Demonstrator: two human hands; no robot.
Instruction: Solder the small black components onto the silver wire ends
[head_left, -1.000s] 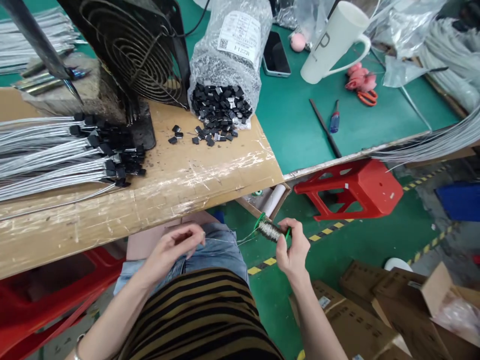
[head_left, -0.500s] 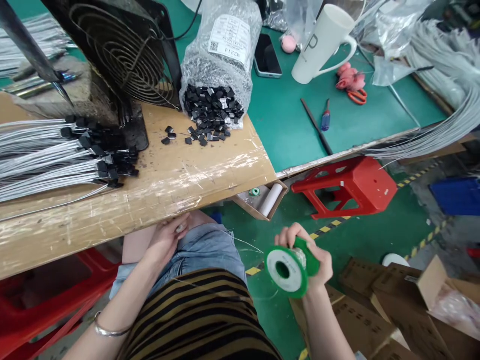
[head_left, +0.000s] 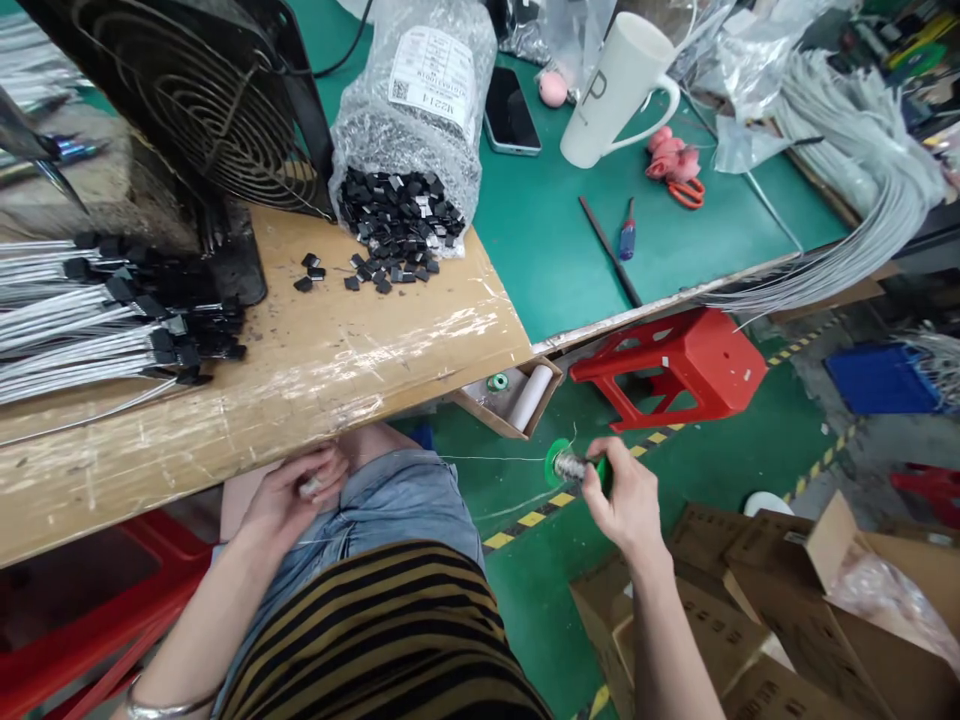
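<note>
My right hand (head_left: pixel 626 490) grips a green spool of solder wire (head_left: pixel 568 465) by one flange, out past my lap on the right. The spool is tipped so that its silvery winding shows. A thin strand of wire (head_left: pixel 495 458) runs almost level from it leftwards to my lap. Over my thigh, close under the table edge, my left hand (head_left: pixel 296 490) is closed, fingers curled, at the other end of this strand. The pinch itself is hard to see. Another loose bit of wire curls up above the spool.
Bundled grey cables with black connectors (head_left: pixel 172 330) lie on the tan tabletop (head_left: pixel 352 360), near a black fan (head_left: pixel 217 120) and a bag of black connectors (head_left: pixel 412 130). Beyond are a phone (head_left: pixel 512 112), a white mug (head_left: pixel 615 95) and a screwdriver (head_left: pixel 628 232). A red stool (head_left: pixel 697 360) and cardboard boxes (head_left: pixel 697 620) stand right.
The spool has gone up and been turned, so its round white label no longer faces me. The strand is straighter and more level. My left hand has shifted slightly left in view.
</note>
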